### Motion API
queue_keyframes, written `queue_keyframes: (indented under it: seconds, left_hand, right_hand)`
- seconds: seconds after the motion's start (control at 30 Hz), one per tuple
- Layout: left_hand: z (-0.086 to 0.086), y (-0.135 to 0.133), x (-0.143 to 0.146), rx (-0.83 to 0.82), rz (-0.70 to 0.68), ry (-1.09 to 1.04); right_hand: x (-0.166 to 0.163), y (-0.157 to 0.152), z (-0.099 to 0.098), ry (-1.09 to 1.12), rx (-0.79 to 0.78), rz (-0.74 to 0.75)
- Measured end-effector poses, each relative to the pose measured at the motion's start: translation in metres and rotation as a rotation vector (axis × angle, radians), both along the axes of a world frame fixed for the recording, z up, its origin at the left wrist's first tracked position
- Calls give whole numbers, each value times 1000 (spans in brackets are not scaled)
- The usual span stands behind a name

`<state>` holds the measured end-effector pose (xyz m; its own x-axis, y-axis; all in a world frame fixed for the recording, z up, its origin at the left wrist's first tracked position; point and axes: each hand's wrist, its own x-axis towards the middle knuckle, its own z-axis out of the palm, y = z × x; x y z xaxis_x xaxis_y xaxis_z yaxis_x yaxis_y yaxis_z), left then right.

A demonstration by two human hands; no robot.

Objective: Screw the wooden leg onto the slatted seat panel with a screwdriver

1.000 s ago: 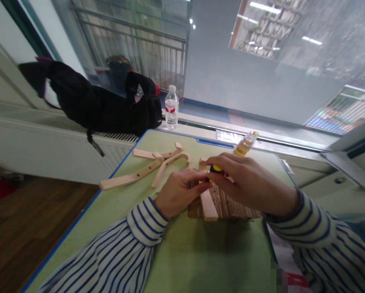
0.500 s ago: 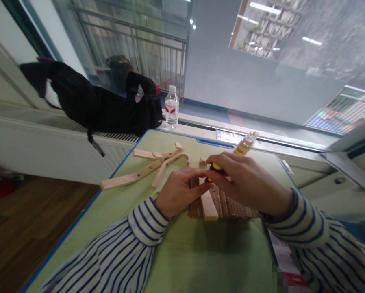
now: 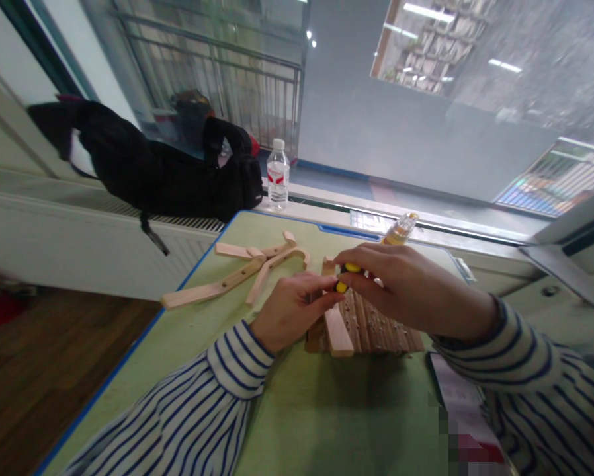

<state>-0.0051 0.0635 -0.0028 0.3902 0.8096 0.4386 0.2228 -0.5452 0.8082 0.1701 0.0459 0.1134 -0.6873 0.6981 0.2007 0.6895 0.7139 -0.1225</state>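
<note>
A big window (image 3: 337, 125) fills most of the top of the frame, smooth and shiny, with lights showing in it. Under it, a flat, pale green table (image 3: 287, 423) with a blue edge spreads across the middle and bottom. A soft, lumpy black bag (image 3: 172, 175) lies at the upper left.

Just right of the middle, a brown block (image 3: 381, 330) sits on the table. It has many rough ridges and looks like stacked cardboard. The right hand (image 3: 406, 284) bends over it, with thumb and fingers closed around a tool (image 3: 354, 268). The left hand (image 3: 294, 311) comes in from the left, its thumb and finger pinched at the tool's low end.

Left of the hands, three smooth, pale wooden pieces (image 3: 212, 287) lie crossed or close together. They have bends, and the nearest has dark holes. A wood strip (image 3: 339, 334) rests on the block, its flat end poking out below the hands.

A clear bottle (image 3: 278, 178) stands behind the table.

The tool is yellow and black, and its tip is hidden. I think the hands are working it against the strip, maybe turning it. The next move seems to call for a steady left pinch and a gentle right twist.

Tiny shiny bits dot the block.
</note>
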Motion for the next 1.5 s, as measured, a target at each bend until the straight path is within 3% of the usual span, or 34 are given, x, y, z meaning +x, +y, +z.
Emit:
queue_keyframes:
  seconds: [0.4, 0.67, 0.97, 1.33, 1.5]
  left_hand:
    - [7, -2, 0, -2, -71, 24]
    - [2, -1, 1, 16, 26, -10]
    - [2, 1, -2, -2, -27, 16]
    - [6, -1, 0, -5, -70, 47]
    - [12, -3, -9, 65, 37, 97]
  right_hand:
    - [-2, 1, 0, -31, 39, -55]
    - [-6, -1, 3, -61, 56, -48]
    - [-3, 0, 1, -27, -32, -4]
    - [-3, 2, 1, -71, 26, -48]
    - [-5, 1, 0, -58, 24, -50]
